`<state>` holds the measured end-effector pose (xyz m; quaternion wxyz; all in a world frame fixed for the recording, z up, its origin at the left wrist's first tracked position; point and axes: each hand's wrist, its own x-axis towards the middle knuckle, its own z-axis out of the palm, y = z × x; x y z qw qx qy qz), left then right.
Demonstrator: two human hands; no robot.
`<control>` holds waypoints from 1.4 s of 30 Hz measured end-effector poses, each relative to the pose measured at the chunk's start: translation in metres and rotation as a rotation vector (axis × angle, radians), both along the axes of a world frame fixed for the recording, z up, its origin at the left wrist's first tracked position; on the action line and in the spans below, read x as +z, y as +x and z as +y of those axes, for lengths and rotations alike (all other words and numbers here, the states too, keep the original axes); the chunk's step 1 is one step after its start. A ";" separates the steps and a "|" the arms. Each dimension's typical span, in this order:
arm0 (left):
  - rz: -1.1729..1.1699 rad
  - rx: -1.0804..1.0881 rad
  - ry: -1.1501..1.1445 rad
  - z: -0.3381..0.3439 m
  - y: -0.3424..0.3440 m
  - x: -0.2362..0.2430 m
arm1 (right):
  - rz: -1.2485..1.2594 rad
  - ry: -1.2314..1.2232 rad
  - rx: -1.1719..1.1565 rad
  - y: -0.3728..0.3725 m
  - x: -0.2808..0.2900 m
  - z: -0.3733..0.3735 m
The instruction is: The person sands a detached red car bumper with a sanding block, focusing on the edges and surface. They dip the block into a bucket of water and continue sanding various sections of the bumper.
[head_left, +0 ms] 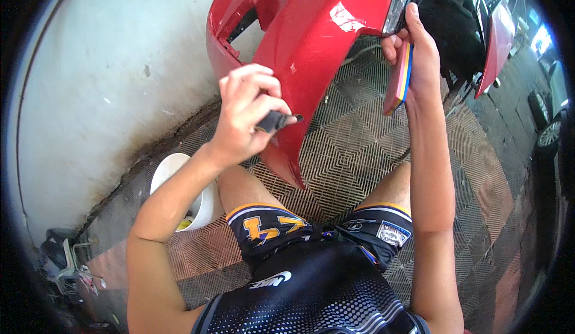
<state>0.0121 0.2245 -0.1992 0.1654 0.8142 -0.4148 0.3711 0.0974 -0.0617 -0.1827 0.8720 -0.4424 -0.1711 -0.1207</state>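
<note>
A glossy red car bumper (311, 52) stands in front of me, its pointed lower corner hanging near my knees. At that corner my left hand (248, 109) is closed on a small dark folded piece of sandpaper (272, 122), held against or just beside the red edge; contact cannot be made out. Pale scuffs show on the paint. My right hand (421, 49) is raised by the bumper's black trim (400, 5). Its fingers wrap round a flat sanding pad (398, 82) with pink, yellow and blue layers, while the thumb points upward along the trim.
A white bucket (206, 205) stands by my left knee, with something yellow-green inside. A pale wall (114, 82) rises on the left. Grid floor tiles (359, 136) lie below. Another reddish car panel (497, 46) and parked cars (548, 130) are at the right.
</note>
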 end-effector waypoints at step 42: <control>0.032 0.075 -0.275 0.015 -0.037 -0.102 | -0.015 -0.196 0.035 0.008 -0.019 -0.017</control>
